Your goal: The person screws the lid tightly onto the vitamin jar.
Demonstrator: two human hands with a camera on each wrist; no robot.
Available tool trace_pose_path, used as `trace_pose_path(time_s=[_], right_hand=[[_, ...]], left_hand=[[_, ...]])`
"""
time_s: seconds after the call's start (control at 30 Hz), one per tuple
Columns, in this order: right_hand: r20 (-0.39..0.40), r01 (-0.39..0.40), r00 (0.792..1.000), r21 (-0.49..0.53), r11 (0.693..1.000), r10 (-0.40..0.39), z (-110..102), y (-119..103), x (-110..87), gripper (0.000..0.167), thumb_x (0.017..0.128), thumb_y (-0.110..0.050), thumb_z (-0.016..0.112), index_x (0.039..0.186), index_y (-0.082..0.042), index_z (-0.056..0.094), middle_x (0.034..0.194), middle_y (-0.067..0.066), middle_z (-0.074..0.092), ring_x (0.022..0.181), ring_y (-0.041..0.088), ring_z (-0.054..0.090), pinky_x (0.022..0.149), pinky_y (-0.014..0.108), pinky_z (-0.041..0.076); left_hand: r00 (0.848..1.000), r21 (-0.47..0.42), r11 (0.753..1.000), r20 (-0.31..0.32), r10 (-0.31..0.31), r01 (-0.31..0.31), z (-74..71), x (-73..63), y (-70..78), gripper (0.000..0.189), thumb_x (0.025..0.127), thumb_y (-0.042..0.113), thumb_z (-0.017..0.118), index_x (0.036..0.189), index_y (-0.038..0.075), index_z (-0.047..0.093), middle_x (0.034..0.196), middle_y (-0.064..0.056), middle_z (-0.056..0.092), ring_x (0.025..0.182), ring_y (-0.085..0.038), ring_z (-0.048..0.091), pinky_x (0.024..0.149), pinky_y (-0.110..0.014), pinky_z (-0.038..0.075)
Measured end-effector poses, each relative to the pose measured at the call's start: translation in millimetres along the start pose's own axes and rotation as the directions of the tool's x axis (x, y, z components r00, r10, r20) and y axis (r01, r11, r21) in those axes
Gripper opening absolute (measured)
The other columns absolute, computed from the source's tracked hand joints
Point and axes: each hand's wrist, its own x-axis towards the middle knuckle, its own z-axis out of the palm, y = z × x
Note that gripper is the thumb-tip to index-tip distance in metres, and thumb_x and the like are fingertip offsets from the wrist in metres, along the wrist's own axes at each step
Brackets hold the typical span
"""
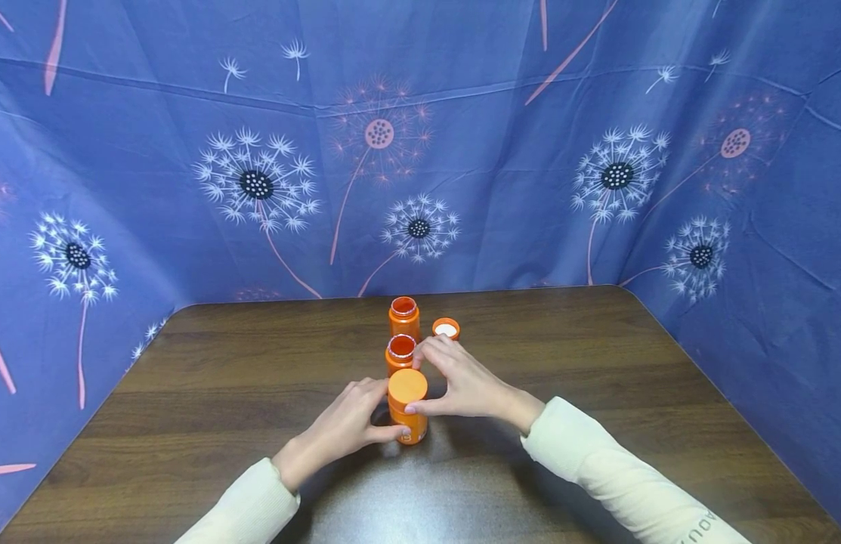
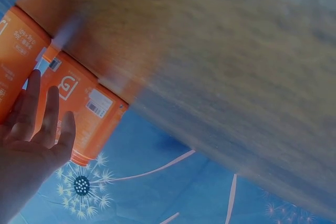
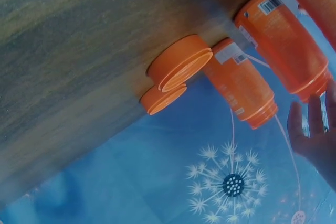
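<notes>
A capped orange bottle stands upright at the middle of the table. My left hand holds its body, thumb across the front and fingers reaching behind. At its lid, my right hand has the thumb on the near side and the curved fingers round the far side. Directly behind stands an uncapped orange bottle, its rim near my right fingertips. A second uncapped bottle is farther back in the same line. In the right wrist view, the right fingers show beside a bottle neck.
Two removed orange lids, a nearer lid and a farther lid, lie on the table right of the rear bottles. The brown wooden table ends at a blue dandelion-print curtain behind and at both sides.
</notes>
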Motion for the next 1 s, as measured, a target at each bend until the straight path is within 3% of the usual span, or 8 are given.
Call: trace_pose_path(time_s=[0.17,0.47,0.7,1.0], right_hand=[[0.094,0.015,0.995,0.064,0.998,-0.021,-3.3,3.2,-0.9,0.056,0.071,-0.053,0.07,0.112,-0.019,0.051,0.112,-0.01,0.052,0.108,0.006,0.043,0.094,0.035,0.037],[0.174,0.118,0.972,0.219,0.968,-0.158,-11.1,7.1,1.8,0.055,0.079,-0.025,0.068,0.129,-0.014,0.047,0.129,-0.001,0.048,0.118,0.013,0.04,0.098,0.039,0.034],[0.203,0.094,0.968,0.26,0.961,-0.15,-12.9,9.5,3.9,0.049,0.08,-0.019,0.066,0.127,-0.017,0.05,0.129,-0.002,0.048,0.119,0.013,0.039,0.101,0.041,0.03],[0.165,0.068,0.981,0.21,0.975,-0.104,-12.3,7.4,3.4,0.044,0.078,-0.029,0.07,0.118,-0.02,0.055,0.12,-0.007,0.052,0.113,0.008,0.043,0.098,0.036,0.035]], left_hand=[[1.0,-0.006,1.0,0.016,-0.013,0.013,-1.3,-0.1,0.6,0.054,0.074,0.053,0.067,0.115,0.021,0.056,0.103,0.008,0.064,0.094,-0.007,0.058,0.085,-0.034,0.046],[0.999,-0.015,1.0,0.034,-0.022,0.022,-2.1,0.6,0.6,0.051,0.074,0.052,0.067,0.114,0.022,0.055,0.105,0.009,0.064,0.094,-0.007,0.057,0.084,-0.035,0.044],[0.999,-0.008,1.0,0.031,-0.018,0.018,-1.5,0.1,0.4,0.053,0.074,0.052,0.067,0.115,0.022,0.055,0.107,0.009,0.064,0.092,-0.006,0.057,0.084,-0.035,0.044],[0.999,-0.005,0.999,0.035,-0.032,0.033,-2.2,0.1,1.5,0.054,0.074,0.052,0.067,0.116,0.022,0.055,0.106,0.007,0.064,0.096,-0.008,0.057,0.086,-0.036,0.044]])
